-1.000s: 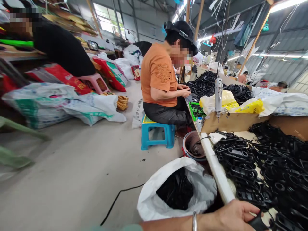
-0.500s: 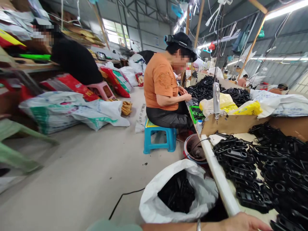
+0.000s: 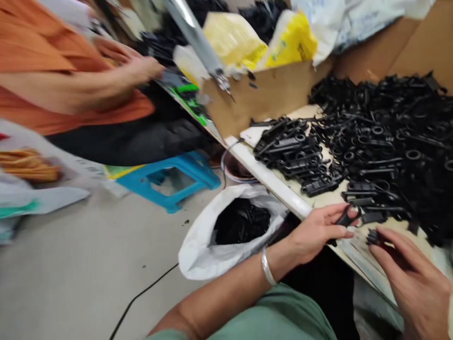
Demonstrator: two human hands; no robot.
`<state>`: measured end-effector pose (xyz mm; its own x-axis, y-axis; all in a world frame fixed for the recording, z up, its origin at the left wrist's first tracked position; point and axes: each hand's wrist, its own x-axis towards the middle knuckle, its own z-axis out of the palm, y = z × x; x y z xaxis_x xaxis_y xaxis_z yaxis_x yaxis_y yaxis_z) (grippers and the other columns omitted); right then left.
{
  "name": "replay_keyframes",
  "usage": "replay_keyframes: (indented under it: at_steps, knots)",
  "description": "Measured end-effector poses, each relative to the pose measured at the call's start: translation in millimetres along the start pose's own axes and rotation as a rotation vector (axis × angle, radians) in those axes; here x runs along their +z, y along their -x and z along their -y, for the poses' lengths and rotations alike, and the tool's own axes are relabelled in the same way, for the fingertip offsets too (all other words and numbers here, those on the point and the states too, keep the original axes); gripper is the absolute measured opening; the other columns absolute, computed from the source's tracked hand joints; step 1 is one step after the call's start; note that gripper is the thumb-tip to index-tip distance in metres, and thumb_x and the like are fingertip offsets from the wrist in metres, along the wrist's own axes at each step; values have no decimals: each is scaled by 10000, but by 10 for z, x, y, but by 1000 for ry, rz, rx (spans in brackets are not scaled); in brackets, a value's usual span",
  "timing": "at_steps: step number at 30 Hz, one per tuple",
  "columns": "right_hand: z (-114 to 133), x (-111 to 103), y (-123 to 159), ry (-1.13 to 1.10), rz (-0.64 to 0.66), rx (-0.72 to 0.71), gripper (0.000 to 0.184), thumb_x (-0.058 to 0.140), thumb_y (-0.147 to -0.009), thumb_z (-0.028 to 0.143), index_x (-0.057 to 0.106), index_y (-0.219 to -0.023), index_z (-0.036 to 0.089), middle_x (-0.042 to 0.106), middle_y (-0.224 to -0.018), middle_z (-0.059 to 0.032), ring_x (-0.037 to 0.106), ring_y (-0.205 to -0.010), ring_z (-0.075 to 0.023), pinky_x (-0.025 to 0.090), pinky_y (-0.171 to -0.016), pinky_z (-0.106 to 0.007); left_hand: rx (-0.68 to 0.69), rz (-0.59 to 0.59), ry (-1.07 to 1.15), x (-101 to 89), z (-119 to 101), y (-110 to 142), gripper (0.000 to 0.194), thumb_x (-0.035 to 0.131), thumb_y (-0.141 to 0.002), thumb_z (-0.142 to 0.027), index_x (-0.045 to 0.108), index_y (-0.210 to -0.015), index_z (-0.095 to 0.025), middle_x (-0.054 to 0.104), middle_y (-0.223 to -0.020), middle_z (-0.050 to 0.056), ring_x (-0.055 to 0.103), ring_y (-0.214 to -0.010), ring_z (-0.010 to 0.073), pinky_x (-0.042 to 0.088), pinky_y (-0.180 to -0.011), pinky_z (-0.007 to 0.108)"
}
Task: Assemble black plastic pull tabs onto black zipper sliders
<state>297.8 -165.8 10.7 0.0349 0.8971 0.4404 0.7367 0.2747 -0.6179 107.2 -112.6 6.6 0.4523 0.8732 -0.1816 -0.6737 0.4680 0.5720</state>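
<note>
My left hand (image 3: 318,230), with a silver bangle at the wrist, is over the table's near edge. Its thumb and fingers are closed on a black plastic part (image 3: 345,217) with a ring-shaped end. Just to the right, my right hand (image 3: 412,269) pinches a small black piece (image 3: 372,237) between thumb and fingertips; its exact kind is too small to tell. The two pieces are apart. Beyond both hands lies a big heap of black plastic parts (image 3: 382,137), several with ring ends, beside a smaller group of similar parts (image 3: 297,156).
An electric screwdriver (image 3: 198,40) hangs above a cardboard divider (image 3: 269,92). A white sack (image 3: 198,250) of black pieces stands open below the table edge (image 3: 269,179). On the left a co-worker in orange (image 3: 71,94) sits on a blue stool (image 3: 166,182). A black cable (image 3: 141,295) crosses the floor.
The view has swung down and right toward the table. My left hand now holds a black plastic part, and my right hand has come into view with a small black piece.
</note>
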Motion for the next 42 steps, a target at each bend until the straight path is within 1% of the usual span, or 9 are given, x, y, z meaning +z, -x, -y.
replay_keyframes:
  at_steps: [8,14,20,26,30,33,35,38,42]
  knots:
    - [184,300,-213,136,-134,-256,272,724,-856,208,690,-1126,224,715,-1057,-63,697,-917,-201,606,-817,-355,33,38,-53,-34,157,18,486,737,-675,-58,704,-1143,-184,670,-1280,98,520,-1321,287,436,-1061,399]
    - [130,346,-223,204,-141,-311,259,724,-849,167,685,-1105,172,713,-1021,-92,699,-910,-203,610,-829,-364,122,125,-193,-66,198,11,495,649,-760,-68,649,-1247,-164,634,-1355,98,508,-1351,265,326,-1185,411]
    - [120,341,-200,217,-120,-337,238,716,-855,164,696,-1090,135,714,-1007,-110,694,-918,-198,600,-834,-333,239,173,-536,-102,217,55,535,515,-853,-75,556,-1372,-198,603,-1387,64,514,-1331,221,380,-1145,370]
    - [189,269,-55,134,-85,-170,216,678,-893,236,723,-1098,186,712,-1040,-80,696,-932,-183,598,-833,-296,251,173,-989,-70,47,117,305,557,-926,-244,640,-1207,-159,693,-974,33,629,-912,175,502,-859,287]
    - [127,113,86,-101,43,122,296,651,-905,314,704,-1195,288,712,-1181,-39,711,-999,-193,611,-835,-286,224,140,-979,-23,-21,182,262,520,-945,-258,685,-1125,-163,684,-874,11,589,-696,117,486,-704,226]
    - [38,77,156,-259,170,343,402,637,-904,376,656,-1293,275,691,-1270,-64,692,-1092,-234,605,-886,-322,244,213,-951,26,2,245,341,519,-943,-260,651,-1236,-143,705,-898,40,591,-635,105,477,-633,202]
    - [15,137,169,-305,212,412,379,633,-900,408,700,-1235,244,701,-1251,-81,685,-1108,-258,596,-906,-343,272,229,-1005,42,35,270,352,497,-949,-246,645,-1248,-132,686,-776,30,575,-581,104,463,-585,194]
    - [77,304,95,-312,174,452,348,626,-895,452,760,-1103,206,751,-1120,-95,719,-1010,-271,613,-850,-359,352,160,-1130,8,52,269,335,437,-959,-197,654,-1208,-144,650,-668,5,579,-554,107,465,-571,191]
    - [230,457,-297,-324,280,294,372,598,-909,483,749,-1110,209,762,-1066,-85,729,-931,-247,617,-805,-368,572,66,-1375,-118,-155,252,349,416,-988,-226,630,-1249,-138,747,-890,75,701,-776,158,539,-727,227]
